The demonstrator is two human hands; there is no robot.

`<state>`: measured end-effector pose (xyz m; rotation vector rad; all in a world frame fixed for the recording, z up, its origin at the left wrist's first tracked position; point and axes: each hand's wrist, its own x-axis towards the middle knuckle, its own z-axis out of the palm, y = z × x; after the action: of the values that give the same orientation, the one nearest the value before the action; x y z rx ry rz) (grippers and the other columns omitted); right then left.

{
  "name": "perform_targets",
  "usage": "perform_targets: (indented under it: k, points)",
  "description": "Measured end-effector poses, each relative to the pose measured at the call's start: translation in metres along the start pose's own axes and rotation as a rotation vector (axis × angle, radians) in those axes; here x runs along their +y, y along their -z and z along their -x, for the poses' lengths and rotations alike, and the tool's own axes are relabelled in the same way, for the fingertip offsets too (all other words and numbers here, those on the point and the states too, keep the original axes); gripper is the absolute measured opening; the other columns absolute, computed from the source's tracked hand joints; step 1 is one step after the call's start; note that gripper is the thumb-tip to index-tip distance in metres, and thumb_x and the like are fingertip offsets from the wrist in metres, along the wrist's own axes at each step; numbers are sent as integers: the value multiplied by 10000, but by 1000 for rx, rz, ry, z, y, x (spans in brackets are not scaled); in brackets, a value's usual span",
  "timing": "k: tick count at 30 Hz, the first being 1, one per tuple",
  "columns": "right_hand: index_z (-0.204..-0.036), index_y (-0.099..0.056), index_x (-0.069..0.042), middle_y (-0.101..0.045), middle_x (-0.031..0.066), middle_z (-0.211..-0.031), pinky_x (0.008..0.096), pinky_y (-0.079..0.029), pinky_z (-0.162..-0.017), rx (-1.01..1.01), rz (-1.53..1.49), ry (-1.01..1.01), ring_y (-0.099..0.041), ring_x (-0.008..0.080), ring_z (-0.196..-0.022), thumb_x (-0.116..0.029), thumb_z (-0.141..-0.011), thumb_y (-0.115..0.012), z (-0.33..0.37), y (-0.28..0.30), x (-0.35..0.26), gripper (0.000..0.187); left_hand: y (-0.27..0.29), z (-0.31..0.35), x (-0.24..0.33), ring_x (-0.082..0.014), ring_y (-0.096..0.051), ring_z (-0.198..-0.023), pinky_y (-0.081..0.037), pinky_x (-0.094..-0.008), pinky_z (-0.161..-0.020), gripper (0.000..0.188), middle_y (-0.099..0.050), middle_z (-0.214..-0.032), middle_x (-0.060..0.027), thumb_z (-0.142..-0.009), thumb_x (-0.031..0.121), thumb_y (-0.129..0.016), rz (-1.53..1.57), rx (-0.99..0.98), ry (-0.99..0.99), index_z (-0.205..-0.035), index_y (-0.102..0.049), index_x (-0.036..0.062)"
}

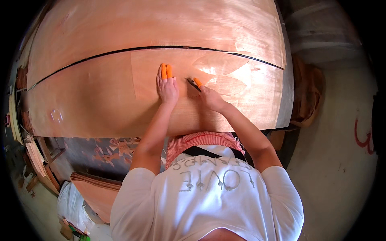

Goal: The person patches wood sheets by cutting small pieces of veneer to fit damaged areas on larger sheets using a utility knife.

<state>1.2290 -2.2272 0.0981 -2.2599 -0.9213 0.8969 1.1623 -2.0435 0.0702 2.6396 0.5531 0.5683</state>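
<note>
A large, pale brown wood veneer sheet (100,104) lies over the work surface in front of me. My left hand (168,88) rests flat on it, fingers stretched forward and orange covers on two of them. Just to its right, my right hand (212,98) grips a slim dark knife (194,84), whose tip points forward and left at the veneer. One finger of that hand also wears an orange cover. Beyond the knife, two leaf-shaped outlines show in the wood, an upper leaf shape (221,63) and a lower leaf shape (225,85).
A thin black strip (161,47) curves across the sheet beyond my hands. Veneer scraps (114,148) litter the area below the near edge. Stacked veneer sheets (94,188) and a white plastic bag (73,207) sit at lower left. Brown sheet material (307,92) hangs at the right edge.
</note>
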Motion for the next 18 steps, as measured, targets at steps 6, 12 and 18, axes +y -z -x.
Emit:
perform_targets:
  k: [6, 12, 18]
  points:
    - [-995, -457, -28, -575, 203, -774, 431, -449, -625, -44, 182, -66, -568, 359, -729, -206, -872, -379, -32, -9, -24, 230, 1, 0, 1, -278, -303, -1241, -218, -413, -1021, 429, -337, -1337, -145, -835, 183, -466, -160, -97, -5, -1246, -418, 68]
    - [-908, -528, -45, -586, 181, -792, 423, -450, -629, -83, 218, 22, -572, 347, -730, -299, -901, -355, -8, 12, 11, 307, 1, -2, 4, -268, -314, -1235, -231, -462, -990, 573, -382, -1310, -115, -757, 386, -586, -150, -22, 33, -1223, -443, 86]
    - [-889, -560, -66, -587, 180, -805, 406, -440, -686, -384, 538, 128, -563, 335, -777, -393, -896, -362, -63, 115, 54, 382, 3, -7, 5, -250, -336, -1219, -208, -460, -992, 622, -407, -1292, -87, -691, 472, -620, -145, -39, 48, -1169, -486, 98]
